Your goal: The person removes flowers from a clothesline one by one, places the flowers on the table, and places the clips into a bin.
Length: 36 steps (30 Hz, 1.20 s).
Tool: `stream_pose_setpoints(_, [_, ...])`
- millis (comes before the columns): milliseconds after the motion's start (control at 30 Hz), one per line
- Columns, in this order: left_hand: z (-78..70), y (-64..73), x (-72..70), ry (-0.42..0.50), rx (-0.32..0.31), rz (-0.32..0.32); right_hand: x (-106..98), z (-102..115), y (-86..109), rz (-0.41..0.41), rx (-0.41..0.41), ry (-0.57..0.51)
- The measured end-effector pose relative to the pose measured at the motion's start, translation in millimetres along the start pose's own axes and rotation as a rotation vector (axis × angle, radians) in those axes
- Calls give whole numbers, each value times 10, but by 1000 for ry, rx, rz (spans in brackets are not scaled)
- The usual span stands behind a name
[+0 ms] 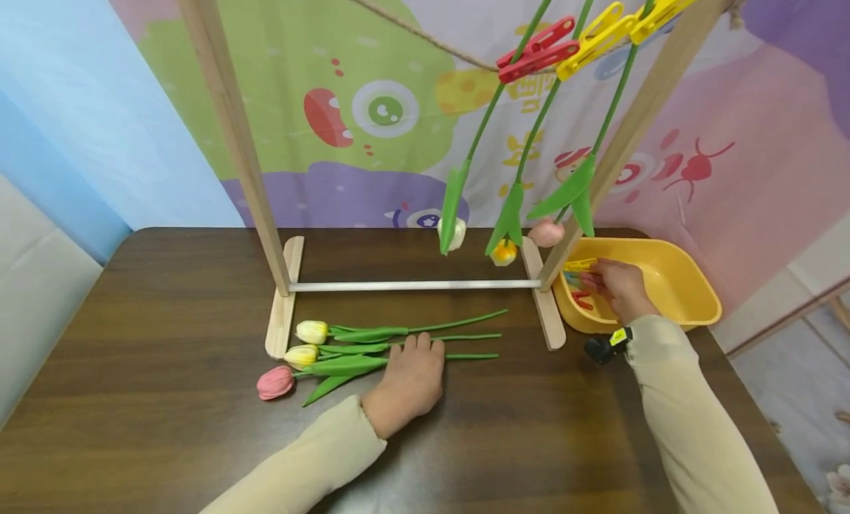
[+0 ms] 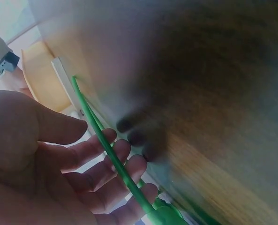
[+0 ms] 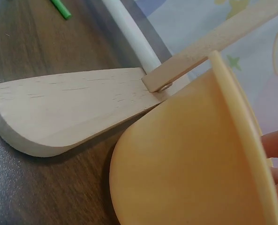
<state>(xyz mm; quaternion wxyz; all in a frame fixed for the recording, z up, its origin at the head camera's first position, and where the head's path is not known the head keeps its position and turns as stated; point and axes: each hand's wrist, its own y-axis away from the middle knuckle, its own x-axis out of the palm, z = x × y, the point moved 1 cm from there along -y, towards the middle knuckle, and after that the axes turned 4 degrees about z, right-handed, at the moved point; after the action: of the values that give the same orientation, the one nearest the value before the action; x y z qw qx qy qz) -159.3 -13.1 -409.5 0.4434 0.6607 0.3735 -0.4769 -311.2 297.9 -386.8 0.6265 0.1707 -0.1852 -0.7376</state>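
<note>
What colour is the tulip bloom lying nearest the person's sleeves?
Pink; that bloom shows best in the head view.

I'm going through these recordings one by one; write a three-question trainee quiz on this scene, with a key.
1. Count: how many tulips hang heads-down in the head view?
2. True or false: the right hand reaches into the yellow basin.
3. Choose: of the flowers lying on the table, which colour head is nearest the person? (a) white (b) pink (c) purple

Key: 1. three; 2. true; 3. b
</note>
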Motion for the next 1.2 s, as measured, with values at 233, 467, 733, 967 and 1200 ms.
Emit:
stream_pose_setpoints(233, [-13,15,-4,9,-21,9,12,-44,-90,2,-33,89])
stream_pose_setpoints(467, [-33,24,-27,24,-45,38,-29,-94,-228,-61,-46,144])
stream_pose_setpoints(733, [-39,31,-42,7,-53,56,10,-56,-194,-50,-35,241])
stream_pose_setpoints(967, [-44,38,-37,-9,-46,58,19,-59,-210,-71,-7,288])
stream_pose_setpoints(1200, [-52,47,-41,-12,-45,69,29,-44,-189,-78,29,339])
